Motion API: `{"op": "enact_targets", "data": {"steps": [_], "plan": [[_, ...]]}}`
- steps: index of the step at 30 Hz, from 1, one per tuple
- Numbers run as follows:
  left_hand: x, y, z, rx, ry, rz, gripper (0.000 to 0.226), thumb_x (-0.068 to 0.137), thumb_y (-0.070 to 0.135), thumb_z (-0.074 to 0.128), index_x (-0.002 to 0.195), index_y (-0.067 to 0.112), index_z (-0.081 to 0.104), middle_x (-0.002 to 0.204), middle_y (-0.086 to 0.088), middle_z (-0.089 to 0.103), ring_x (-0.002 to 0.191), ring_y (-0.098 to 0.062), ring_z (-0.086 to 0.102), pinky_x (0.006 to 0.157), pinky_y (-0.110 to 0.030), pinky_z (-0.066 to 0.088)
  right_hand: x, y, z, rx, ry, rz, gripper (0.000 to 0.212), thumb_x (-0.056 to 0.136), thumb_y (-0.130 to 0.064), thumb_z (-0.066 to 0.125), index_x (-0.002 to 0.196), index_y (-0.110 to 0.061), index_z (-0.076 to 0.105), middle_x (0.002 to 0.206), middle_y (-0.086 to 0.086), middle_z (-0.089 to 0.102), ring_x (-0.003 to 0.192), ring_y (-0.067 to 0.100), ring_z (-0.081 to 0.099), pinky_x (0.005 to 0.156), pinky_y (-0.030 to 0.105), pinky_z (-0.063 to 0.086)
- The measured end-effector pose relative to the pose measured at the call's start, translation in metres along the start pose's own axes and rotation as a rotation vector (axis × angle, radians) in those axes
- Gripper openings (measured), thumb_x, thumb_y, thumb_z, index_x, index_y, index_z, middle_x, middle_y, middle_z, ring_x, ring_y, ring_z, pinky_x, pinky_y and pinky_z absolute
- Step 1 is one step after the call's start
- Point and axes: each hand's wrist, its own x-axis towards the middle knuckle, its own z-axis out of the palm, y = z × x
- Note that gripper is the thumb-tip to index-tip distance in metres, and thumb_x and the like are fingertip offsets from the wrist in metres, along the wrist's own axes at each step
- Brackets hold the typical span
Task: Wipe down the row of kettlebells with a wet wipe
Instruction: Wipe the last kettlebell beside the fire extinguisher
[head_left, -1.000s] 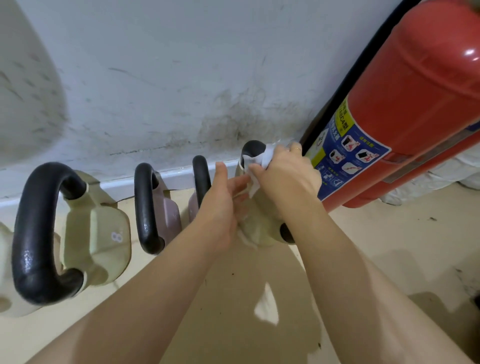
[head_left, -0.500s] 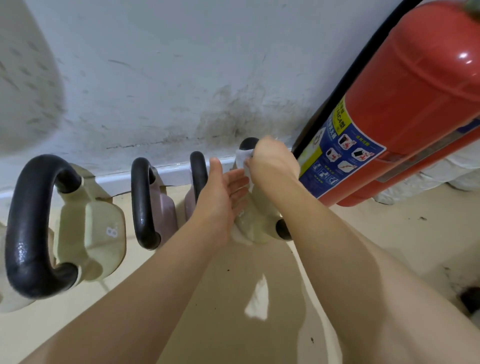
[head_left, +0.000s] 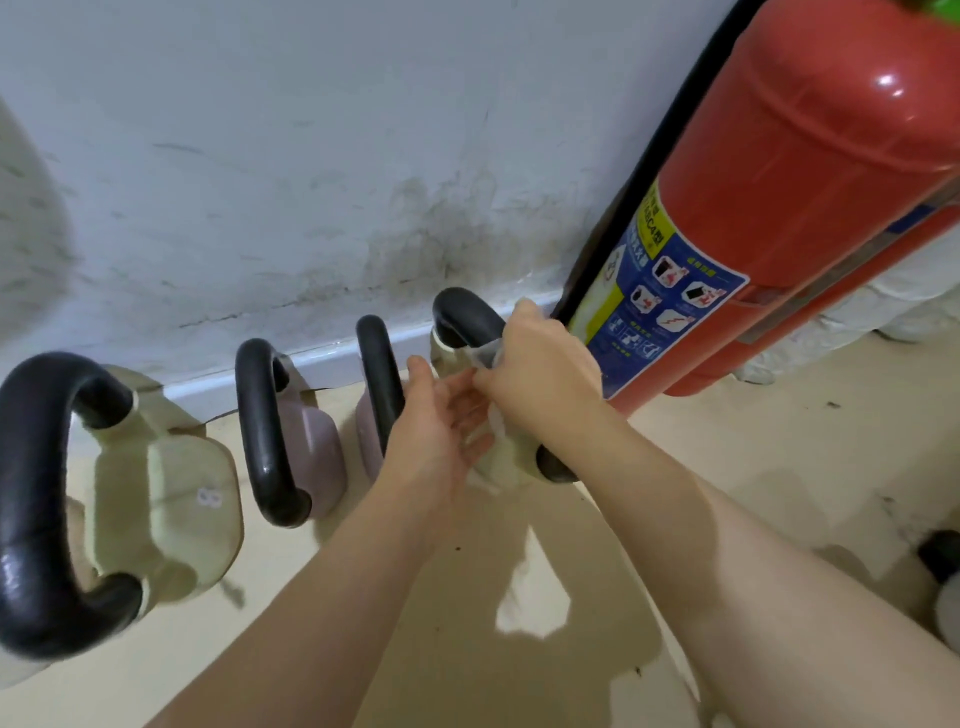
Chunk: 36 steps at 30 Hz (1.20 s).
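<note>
Several kettlebells with black handles stand in a row on the floor along a white wall. The rightmost one (head_left: 511, 460) is pale green. My right hand (head_left: 540, 374) grips a white wet wipe (head_left: 485, 354) around its black handle (head_left: 465, 314), near the middle of the handle. My left hand (head_left: 441, 426) rests with fingers spread against the left side of that kettlebell's body. To the left stand two pink kettlebells (head_left: 311, 452) and a large pale green one (head_left: 171, 509) marked 8.
A big red fire extinguisher (head_left: 779, 197) leans close on the right of the kettlebell under my hands, with a black hose (head_left: 654, 161) along the wall. A dark object (head_left: 943, 556) sits at the right edge. Beige floor (head_left: 519, 597) lies in front.
My right hand with the wipe slid from the handle's top bend down to its middle. The left hand stayed against the kettlebell's side.
</note>
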Motion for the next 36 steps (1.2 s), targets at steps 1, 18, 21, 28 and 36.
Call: {"op": "enact_targets", "data": {"steps": [1, 18, 21, 28, 36], "plan": [[0.001, -0.001, 0.001, 0.007, 0.000, -0.002, 0.069, 0.093, 0.059, 0.019, 0.114, 0.008, 0.061, 0.100, -0.005, 0.066, 0.098, -0.019, 0.059, 0.087, -0.031, 0.046, 0.011, -0.002, -0.001, 0.043, -0.005, 0.043, 0.037, 0.086, -0.030, 0.057, 0.109, -0.006, 0.041, 0.109, 0.013, 0.060, 0.101, 0.035, 0.060, 0.067, 0.034, 0.037], [-0.007, 0.004, 0.037, 0.349, 0.019, 0.055, 0.044, 0.093, 0.048, 0.039, 0.114, 0.017, 0.062, 0.115, -0.007, 0.067, 0.106, -0.021, 0.062, 0.099, -0.040, 0.045, -0.045, 0.077, 0.020, 0.997, -0.219, 0.001, 0.008, 0.078, -0.012, 0.068, 0.079, -0.020, 0.066, 0.078, -0.003, 0.065, 0.073, 0.014, 0.057, 0.067, 0.031, 0.046], [-0.009, 0.006, 0.036, 0.439, 0.043, 0.056, 0.048, 0.089, 0.051, 0.040, 0.118, 0.019, 0.060, 0.121, -0.007, 0.063, 0.113, -0.024, 0.058, 0.103, -0.044, 0.042, -0.055, 0.080, 0.038, 1.056, -0.048, 0.027, 0.021, 0.075, -0.014, 0.069, 0.095, -0.016, 0.062, 0.078, -0.006, 0.065, 0.073, 0.011, 0.057, 0.068, 0.036, 0.049], [-0.025, -0.017, 0.020, 0.382, -0.040, -0.004, 0.036, 0.098, 0.032, 0.036, 0.112, 0.009, 0.061, 0.113, -0.010, 0.067, 0.101, -0.020, 0.063, 0.086, -0.024, 0.047, -0.078, 0.081, 0.062, 0.994, 0.133, -0.063, 0.040, 0.080, 0.000, 0.066, 0.103, -0.030, 0.053, 0.088, -0.029, 0.067, 0.086, -0.018, 0.058, 0.075, 0.005, 0.042], [-0.047, -0.036, 0.011, 0.424, -0.097, 0.006, 0.029, 0.099, 0.028, 0.035, 0.103, 0.013, 0.059, 0.108, -0.005, 0.067, 0.094, -0.014, 0.064, 0.085, -0.021, 0.049, -0.112, 0.073, 0.079, 0.485, 0.307, 0.078, 0.032, 0.099, -0.016, 0.034, 0.081, -0.021, 0.060, 0.066, -0.024, 0.059, 0.069, -0.013, 0.053, 0.063, -0.003, 0.033]]}}
